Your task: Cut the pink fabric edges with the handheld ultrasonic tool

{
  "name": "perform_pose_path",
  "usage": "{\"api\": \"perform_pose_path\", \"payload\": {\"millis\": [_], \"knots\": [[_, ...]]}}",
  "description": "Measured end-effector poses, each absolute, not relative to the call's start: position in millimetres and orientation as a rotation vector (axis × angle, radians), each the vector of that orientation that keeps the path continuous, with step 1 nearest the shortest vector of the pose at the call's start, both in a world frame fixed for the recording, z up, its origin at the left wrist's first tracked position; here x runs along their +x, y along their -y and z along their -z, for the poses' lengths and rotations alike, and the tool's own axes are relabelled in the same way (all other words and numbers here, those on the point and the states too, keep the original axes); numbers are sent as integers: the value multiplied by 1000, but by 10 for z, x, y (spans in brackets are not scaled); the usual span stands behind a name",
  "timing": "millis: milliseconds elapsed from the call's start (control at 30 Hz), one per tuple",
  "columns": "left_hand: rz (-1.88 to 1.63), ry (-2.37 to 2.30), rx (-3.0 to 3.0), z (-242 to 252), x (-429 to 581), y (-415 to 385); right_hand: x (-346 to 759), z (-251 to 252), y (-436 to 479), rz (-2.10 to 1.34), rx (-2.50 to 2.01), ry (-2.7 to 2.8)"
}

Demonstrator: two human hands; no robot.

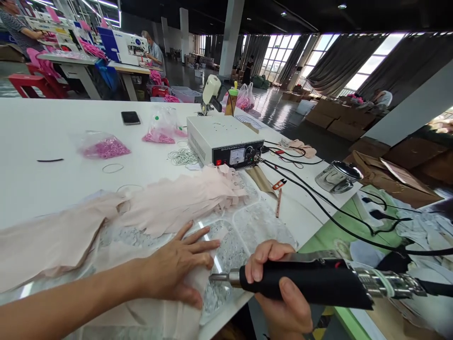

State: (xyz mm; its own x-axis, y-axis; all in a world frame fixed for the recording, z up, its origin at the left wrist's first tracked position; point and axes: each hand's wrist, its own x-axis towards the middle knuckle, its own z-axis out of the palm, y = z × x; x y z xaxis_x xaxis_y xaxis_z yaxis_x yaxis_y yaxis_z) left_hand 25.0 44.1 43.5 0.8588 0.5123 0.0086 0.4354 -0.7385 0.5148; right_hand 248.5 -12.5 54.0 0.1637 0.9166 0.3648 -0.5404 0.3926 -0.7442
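My left hand (pixel 179 267) lies flat with fingers spread, pressing a pale pink piece of fabric (pixel 184 311) onto a clear, scuffed sheet (pixel 226 241). My right hand (pixel 279 283) is wrapped round the black handle of a corded ultrasonic cutter (pixel 318 283). Its metal tip points left and sits at the fabric's edge, close to my left thumb and fingers; whether it touches the cloth I cannot tell. Further back on the sheet lies a heap of pale pink fabric strips (pixel 177 198). Another length of this cloth (pixel 53 236) stretches off to the left.
Behind the fabric stands a control box (pixel 226 139) with a dial and cables. Black cords (pixel 318 208) run to the right. Around it are bags of pink pieces (pixel 106 145), elastic loops (pixel 182 157), thread snips (pixel 279 184) and a glass jar (pixel 338 177). Co-workers sit at sewing machines (pixel 123 47) beyond.
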Motion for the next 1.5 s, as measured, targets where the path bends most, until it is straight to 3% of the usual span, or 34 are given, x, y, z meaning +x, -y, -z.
{"api": "perform_pose_path", "payload": {"millis": [700, 1500], "knots": [[-25, -759, 2490, -494, 298, -433, 2461, -512, 98, -1083, -552, 999], [-200, -693, 2540, -329, 208, -485, 2434, -468, -40, -970, -528, 974]]}}
